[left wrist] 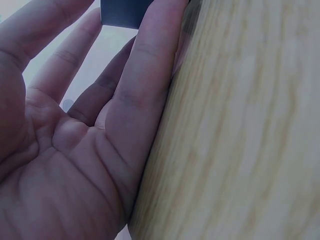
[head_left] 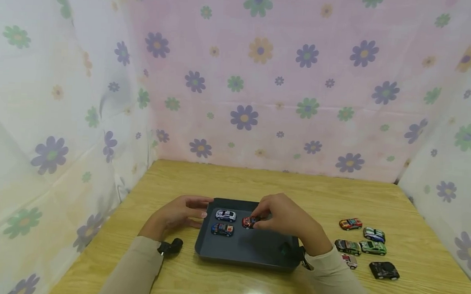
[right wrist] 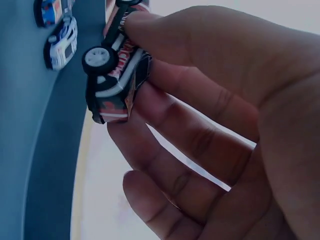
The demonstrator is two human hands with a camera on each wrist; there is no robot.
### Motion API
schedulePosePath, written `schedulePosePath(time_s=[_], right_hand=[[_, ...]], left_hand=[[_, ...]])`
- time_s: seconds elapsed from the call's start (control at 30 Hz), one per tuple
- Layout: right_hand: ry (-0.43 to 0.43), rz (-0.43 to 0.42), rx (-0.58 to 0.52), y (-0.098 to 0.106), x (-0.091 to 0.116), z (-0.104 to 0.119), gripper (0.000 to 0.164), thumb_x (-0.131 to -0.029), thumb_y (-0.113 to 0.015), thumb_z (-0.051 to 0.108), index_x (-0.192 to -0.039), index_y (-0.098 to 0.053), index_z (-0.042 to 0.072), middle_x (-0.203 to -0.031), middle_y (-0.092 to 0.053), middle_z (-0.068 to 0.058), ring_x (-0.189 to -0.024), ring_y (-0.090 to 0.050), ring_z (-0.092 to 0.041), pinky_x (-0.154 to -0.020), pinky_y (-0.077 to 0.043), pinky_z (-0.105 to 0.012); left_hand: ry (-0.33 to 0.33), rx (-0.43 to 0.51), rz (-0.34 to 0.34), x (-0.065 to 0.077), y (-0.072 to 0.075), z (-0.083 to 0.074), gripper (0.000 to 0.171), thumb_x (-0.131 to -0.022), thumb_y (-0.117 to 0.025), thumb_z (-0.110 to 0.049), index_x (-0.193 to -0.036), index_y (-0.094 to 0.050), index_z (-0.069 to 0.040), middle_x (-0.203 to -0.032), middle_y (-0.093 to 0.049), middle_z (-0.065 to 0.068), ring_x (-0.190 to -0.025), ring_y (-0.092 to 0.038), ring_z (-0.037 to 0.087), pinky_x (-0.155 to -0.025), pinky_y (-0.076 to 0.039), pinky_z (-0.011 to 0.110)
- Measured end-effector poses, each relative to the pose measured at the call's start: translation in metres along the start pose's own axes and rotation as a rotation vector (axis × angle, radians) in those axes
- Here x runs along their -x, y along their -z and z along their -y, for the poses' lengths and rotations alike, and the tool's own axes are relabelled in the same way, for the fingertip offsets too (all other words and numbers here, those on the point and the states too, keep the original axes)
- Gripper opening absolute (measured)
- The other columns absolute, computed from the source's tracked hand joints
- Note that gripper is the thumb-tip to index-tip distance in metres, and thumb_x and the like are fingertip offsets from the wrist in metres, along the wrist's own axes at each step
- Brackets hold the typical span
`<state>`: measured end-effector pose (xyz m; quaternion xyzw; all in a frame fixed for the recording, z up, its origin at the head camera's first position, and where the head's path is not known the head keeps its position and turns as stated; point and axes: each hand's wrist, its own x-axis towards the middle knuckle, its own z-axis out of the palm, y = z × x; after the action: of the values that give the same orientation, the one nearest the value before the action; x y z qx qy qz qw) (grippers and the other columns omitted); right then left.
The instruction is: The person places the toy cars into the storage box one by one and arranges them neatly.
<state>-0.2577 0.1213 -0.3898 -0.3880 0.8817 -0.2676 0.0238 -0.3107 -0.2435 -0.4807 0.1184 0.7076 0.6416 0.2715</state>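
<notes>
My right hand (head_left: pixel 285 215) pinches a red and black toy car (head_left: pixel 250 222) over the dark grey tray (head_left: pixel 249 255). In the right wrist view, thumb and fingers grip the toy car (right wrist: pixel 117 75) by its sides, its white-hubbed wheels showing. Inside the tray, a white and purple toy car (head_left: pixel 225 215) sits behind a blue toy car (head_left: pixel 222 229) in the left part. At the tray's left edge is my left hand (head_left: pixel 180 213), fingers extended along the rim. The left wrist view shows that hand (left wrist: pixel 75 125) with its side on the tabletop, fingertips at the tray's corner (left wrist: pixel 125 12).
Right of the tray, several toy cars stand on the wooden table (head_left: pixel 297 186), among them a red-yellow car (head_left: pixel 350 223), a white-blue car (head_left: pixel 374 234), a green car (head_left: pixel 373 248) and a black car (head_left: pixel 384 270). Flowered cloth (head_left: pixel 276 136) encloses the table's back and sides.
</notes>
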Motion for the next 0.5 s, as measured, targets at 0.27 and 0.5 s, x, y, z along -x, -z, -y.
schedulePosePath(time_s=[0.27, 0.5], right_hand=[[0.046, 0.038, 0.040, -0.008, -0.012, 0.018, 0.013, -0.091, -0.082, 0.021, -0.104, -0.082, 0.020, -0.098, -0.073, 0.007, -0.079, -0.063, 0.000, -0.070, -0.056, -0.021], [0.037, 0.118, -0.018, -0.017, -0.029, 0.026, 0.016, -0.091, -0.082, 0.022, -0.106, -0.082, 0.018, -0.101, -0.075, 0.005, -0.076, -0.067, 0.000, -0.068, -0.056, -0.019]], left_hand=[[-0.006, -0.022, 0.001, 0.000, -0.001, -0.003, 0.062, -0.097, -0.073, -0.012, -0.155, -0.050, -0.014, -0.159, -0.043, 0.021, -0.126, -0.064, 0.032, -0.095, -0.060, 0.049], [0.006, -0.018, -0.014, 0.002, -0.001, -0.003, 0.060, -0.098, -0.072, -0.012, -0.154, -0.051, -0.015, -0.162, -0.039, 0.021, -0.129, -0.061, 0.031, -0.097, -0.060, 0.049]])
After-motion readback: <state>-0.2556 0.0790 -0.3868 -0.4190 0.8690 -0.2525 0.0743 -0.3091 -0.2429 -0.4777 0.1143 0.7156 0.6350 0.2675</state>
